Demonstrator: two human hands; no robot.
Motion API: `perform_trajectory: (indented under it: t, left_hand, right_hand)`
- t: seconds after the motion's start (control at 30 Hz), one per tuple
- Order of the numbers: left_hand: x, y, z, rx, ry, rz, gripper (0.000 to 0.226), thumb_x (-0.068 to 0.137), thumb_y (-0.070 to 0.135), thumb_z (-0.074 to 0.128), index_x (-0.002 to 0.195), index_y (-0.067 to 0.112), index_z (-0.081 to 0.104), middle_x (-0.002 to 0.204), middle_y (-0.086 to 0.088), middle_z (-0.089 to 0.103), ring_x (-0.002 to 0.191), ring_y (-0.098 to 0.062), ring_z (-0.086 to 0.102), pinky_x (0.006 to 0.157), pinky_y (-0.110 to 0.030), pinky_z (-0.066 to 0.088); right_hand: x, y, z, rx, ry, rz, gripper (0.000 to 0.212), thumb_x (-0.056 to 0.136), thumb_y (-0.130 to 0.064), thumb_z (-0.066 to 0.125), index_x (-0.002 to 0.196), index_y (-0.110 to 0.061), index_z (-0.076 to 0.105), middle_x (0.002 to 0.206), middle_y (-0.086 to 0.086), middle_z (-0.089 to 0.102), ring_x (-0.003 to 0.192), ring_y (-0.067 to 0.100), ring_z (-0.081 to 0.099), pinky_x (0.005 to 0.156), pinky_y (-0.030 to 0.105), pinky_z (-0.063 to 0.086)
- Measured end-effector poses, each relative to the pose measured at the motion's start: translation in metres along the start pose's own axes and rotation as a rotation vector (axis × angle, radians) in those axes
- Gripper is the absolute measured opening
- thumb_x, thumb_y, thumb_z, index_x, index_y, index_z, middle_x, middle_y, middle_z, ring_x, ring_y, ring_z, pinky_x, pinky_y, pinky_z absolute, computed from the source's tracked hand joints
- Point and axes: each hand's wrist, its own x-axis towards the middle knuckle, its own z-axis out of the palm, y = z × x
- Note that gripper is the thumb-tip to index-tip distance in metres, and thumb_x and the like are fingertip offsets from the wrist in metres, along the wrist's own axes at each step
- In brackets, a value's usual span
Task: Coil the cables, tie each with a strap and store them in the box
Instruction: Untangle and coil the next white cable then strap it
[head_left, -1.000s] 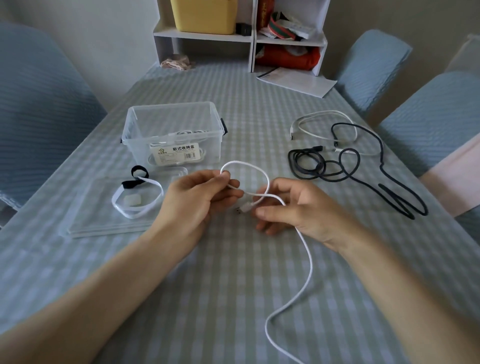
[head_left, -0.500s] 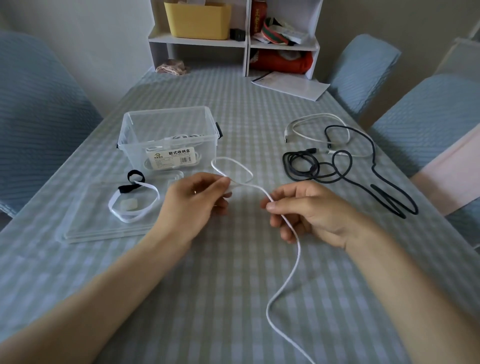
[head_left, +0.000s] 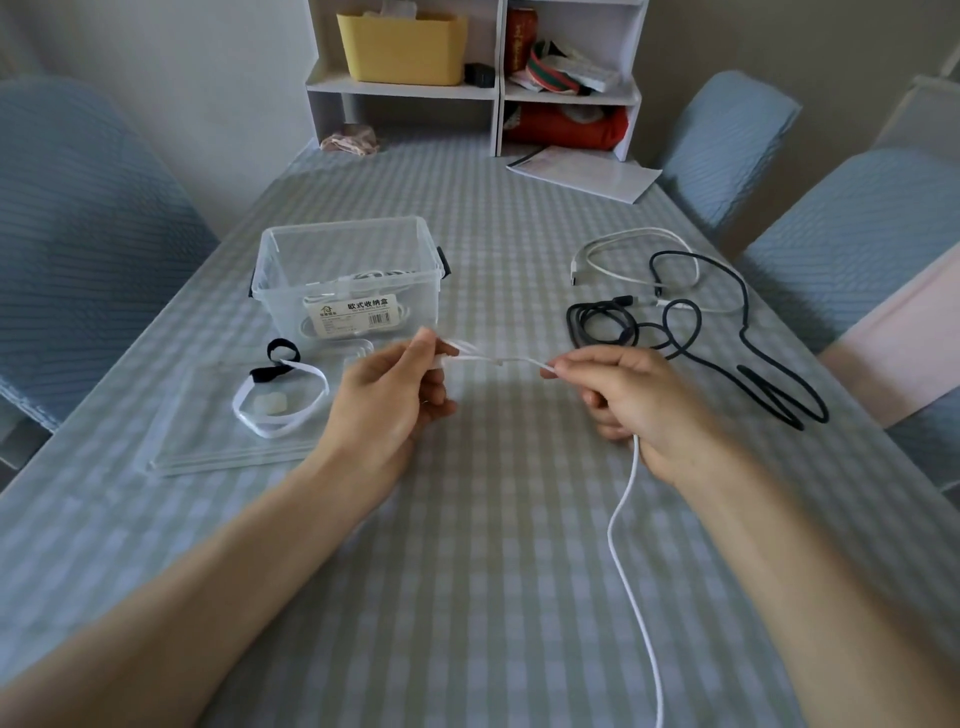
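Note:
My left hand (head_left: 389, 400) pinches a small blurred loop of a white cable (head_left: 631, 582) above the table. My right hand (head_left: 639, 400) grips the same cable a short way to the right, and the cable runs taut between the two hands. Its long tail drops from my right palm toward the near table edge. The clear plastic box (head_left: 353, 278) stands beyond my left hand with a coiled white cable inside. A black strap (head_left: 275, 361) and a white strap (head_left: 283, 410) lie on the clear lid (head_left: 208, 441) at left.
A black cable (head_left: 748, 358) and another white cable (head_left: 639, 260) lie loose at the right of the table. Blue chairs flank both sides. A white shelf unit (head_left: 498, 78) with a yellow bin stands at the far end, with papers (head_left: 582, 171) in front.
My hands have drawn apart, and the wide loop between them has shrunk to a small one at my left fingers. The cable between them is now stretched straight.

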Motion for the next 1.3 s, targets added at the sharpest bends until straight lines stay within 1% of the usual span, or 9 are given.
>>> perform_trajectory:
  t: [0.17,0.33,0.47,0.6,0.77,0.93,1.03,1.2,1.3]
  left_hand:
    - [-0.003,-0.002,0.001,0.174,-0.038,0.058,0.044,0.103,0.036,0.049,0.065,0.016,0.057,0.056,0.007,0.04,0.047,-0.009,0.037,0.057,-0.027,0.048]
    - [-0.009,-0.008,0.003,0.212,-0.183,0.109,0.046,0.105,0.036,0.043,0.066,0.013,0.049,0.058,-0.001,0.035,0.05,-0.012,0.035,0.055,-0.027,0.046]
    - [-0.014,-0.007,0.007,0.091,-0.248,0.092,0.043,0.102,0.037,0.044,0.072,0.007,0.048,0.061,-0.009,0.038,0.052,-0.015,0.037,0.053,-0.025,0.046]
    - [-0.014,-0.002,0.008,0.013,-0.267,0.085,0.045,0.099,0.038,0.043,0.066,0.006,0.045,0.059,-0.007,0.039,0.052,-0.015,0.036,0.051,-0.025,0.045]
    - [-0.016,0.006,0.01,-0.129,-0.253,0.063,0.06,0.106,0.026,0.037,0.052,0.019,0.062,0.052,0.006,0.056,0.047,-0.004,0.057,0.052,-0.021,0.051]
    - [-0.012,0.003,0.008,-0.108,-0.284,0.126,0.041,0.105,0.025,0.037,0.07,0.006,0.049,0.061,-0.002,0.047,0.055,-0.014,0.054,0.065,-0.038,0.059]
    - [-0.009,-0.001,0.007,-0.061,-0.262,0.154,0.039,0.105,0.024,0.037,0.073,0.006,0.049,0.065,-0.004,0.044,0.057,-0.015,0.049,0.063,-0.032,0.052]
    - [-0.009,-0.004,0.005,0.067,-0.204,0.126,0.034,0.093,0.037,0.051,0.074,0.009,0.055,0.062,-0.004,0.049,0.053,-0.016,0.047,0.059,-0.029,0.042]
    - [-0.014,0.001,0.009,-0.047,-0.093,-0.038,0.029,0.099,0.036,0.052,0.088,0.01,0.059,0.063,-0.003,0.052,0.045,-0.011,0.047,0.049,-0.025,0.046]
  right_hand:
    - [-0.008,-0.003,0.007,-0.295,0.039,-0.088,0.016,0.084,-0.029,0.069,0.072,-0.022,0.078,0.044,-0.009,0.032,0.038,0.005,0.035,0.051,0.021,0.024]
    - [-0.017,-0.005,0.015,-0.344,-0.029,-0.084,0.025,0.088,-0.038,0.071,0.078,-0.016,0.076,0.034,-0.022,0.041,0.038,-0.008,0.046,0.048,0.013,0.027]
    - [-0.017,-0.002,0.018,-0.185,-0.152,0.015,0.03,0.085,-0.044,0.071,0.087,-0.015,0.078,0.049,-0.012,0.045,0.038,0.003,0.033,0.046,0.023,0.024]
    - [-0.019,-0.003,0.02,0.077,-0.357,0.102,0.031,0.094,-0.03,0.062,0.102,-0.003,0.075,0.055,-0.003,0.044,0.039,0.007,0.02,0.039,0.018,0.013]
    - [-0.021,-0.008,0.017,0.124,-0.428,0.183,0.04,0.099,-0.03,0.054,0.114,0.005,0.069,0.053,-0.003,0.042,0.039,0.007,0.017,0.04,0.02,0.011]
    - [-0.022,-0.008,0.022,0.127,-0.398,0.158,0.024,0.096,-0.027,0.059,0.091,-0.009,0.075,0.05,-0.003,0.036,0.038,0.007,0.018,0.038,0.017,0.013]
    - [-0.021,-0.006,0.023,0.147,-0.363,0.144,0.023,0.092,-0.023,0.064,0.073,-0.016,0.075,0.049,-0.004,0.033,0.037,0.006,0.018,0.04,0.018,0.011]
    - [-0.019,-0.002,0.025,0.187,-0.319,0.13,0.014,0.089,-0.017,0.067,0.081,-0.007,0.071,0.048,-0.005,0.034,0.037,0.005,0.019,0.039,0.019,0.011]
    - [-0.018,0.0,0.028,0.261,-0.195,0.098,0.013,0.089,-0.013,0.067,0.076,-0.008,0.069,0.047,-0.006,0.034,0.036,0.005,0.019,0.038,0.018,0.013]
